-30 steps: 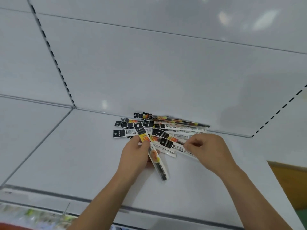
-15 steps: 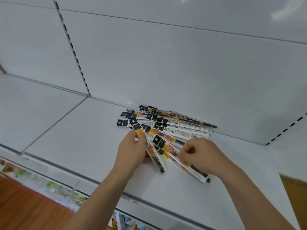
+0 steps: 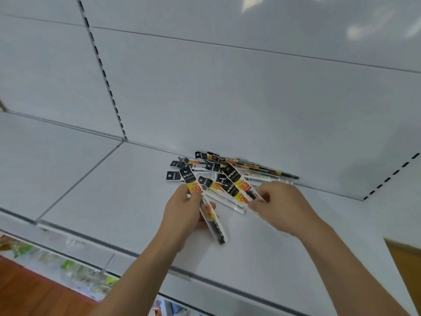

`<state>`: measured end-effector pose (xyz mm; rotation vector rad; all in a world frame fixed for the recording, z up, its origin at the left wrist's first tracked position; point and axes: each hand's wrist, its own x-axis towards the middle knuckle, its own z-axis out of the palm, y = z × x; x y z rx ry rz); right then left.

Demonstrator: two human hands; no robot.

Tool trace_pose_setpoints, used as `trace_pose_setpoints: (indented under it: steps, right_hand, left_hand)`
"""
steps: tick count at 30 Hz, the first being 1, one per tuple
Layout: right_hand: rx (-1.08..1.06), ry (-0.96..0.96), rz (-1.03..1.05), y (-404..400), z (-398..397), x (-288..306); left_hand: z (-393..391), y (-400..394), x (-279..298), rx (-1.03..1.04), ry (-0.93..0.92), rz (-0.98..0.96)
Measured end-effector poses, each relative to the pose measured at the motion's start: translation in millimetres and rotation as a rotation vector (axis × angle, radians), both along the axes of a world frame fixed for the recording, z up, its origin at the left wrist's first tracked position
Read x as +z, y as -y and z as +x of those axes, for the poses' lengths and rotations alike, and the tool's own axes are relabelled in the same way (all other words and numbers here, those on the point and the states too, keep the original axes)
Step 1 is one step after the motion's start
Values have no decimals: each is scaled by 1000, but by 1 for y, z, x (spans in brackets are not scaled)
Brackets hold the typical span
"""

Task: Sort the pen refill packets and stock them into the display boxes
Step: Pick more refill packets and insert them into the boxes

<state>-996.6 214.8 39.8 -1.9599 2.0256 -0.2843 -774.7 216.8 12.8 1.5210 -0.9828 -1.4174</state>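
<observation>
Head view: packets (image 3: 227, 176) lie fanned in a pile on white shelf (image 3: 114, 192), at its back edge by the rear panel (image 3: 227, 99). Black header tabs read "M&G"; other print too small to read. Left hand (image 3: 182, 210), just in front of pile, pinches one packet (image 3: 206, 207) w/ thumb & fingers. Right hand (image 3: 280, 204), at pile's right front, fingers curled, pinches another packet (image 3: 241, 185) still in pile.
</observation>
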Motion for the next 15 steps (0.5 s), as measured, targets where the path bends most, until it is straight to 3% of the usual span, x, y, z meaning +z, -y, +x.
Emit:
trace_pose_setpoints:
  steps: [7, 12, 15]
  right_hand:
    - [-1, -66, 59, 24, 13, -20]
    - [-104, 134, -1, 11, 5, -12]
    - [-181, 483, -116, -5, 16, 2]
  left_hand:
    - [16, 4, 0, -90, -14, 8]
    - [18, 8, -1, -125, -16, -21]
    - [15, 9, 5, -120, -105, -72]
